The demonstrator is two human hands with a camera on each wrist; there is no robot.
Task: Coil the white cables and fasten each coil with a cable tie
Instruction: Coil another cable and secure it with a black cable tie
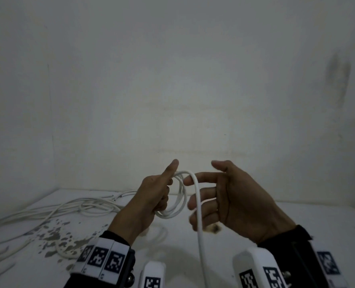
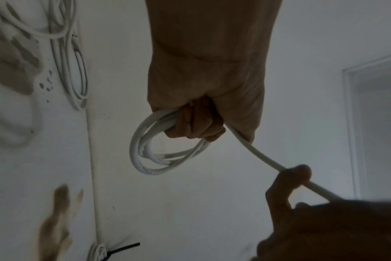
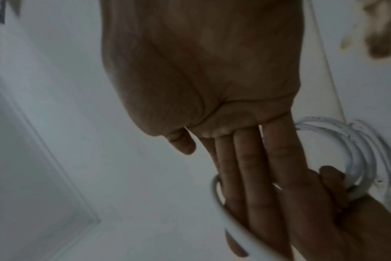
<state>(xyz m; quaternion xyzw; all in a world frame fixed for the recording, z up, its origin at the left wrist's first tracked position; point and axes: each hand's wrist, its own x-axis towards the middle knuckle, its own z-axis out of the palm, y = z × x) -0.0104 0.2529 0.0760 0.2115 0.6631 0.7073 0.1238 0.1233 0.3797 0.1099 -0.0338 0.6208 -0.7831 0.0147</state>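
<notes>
Head view shows both hands raised above a white table (image 1: 297, 215). The left hand (image 1: 151, 196) is curled around a small coil (image 1: 177, 196) of white cable, index finger pointing up. The right hand (image 1: 230, 196) is beside it with straight, spread fingers; the cable's free length (image 1: 199, 225) runs from the top of the coil across those fingers and down out of the picture. Loose cables (image 1: 72, 206) lie spread on the table to the left, among grey blotches. Wristbands (image 1: 101, 260) carry black-and-white square code markers; no words can be read.

The left wrist view adds what the head view hides: a finished bundle (image 2: 97, 251) lying on the table, cinched by a black cable tie (image 2: 123, 248). It also shows the strand leaving the fist and passing over a bent finger (image 2: 290, 178) of the right hand.

The right wrist view shows the right palm flat, fingers (image 3: 257, 176) together and straight, the cable crossing behind them, and faint dotted print on the loose cables, too blurred to read.
</notes>
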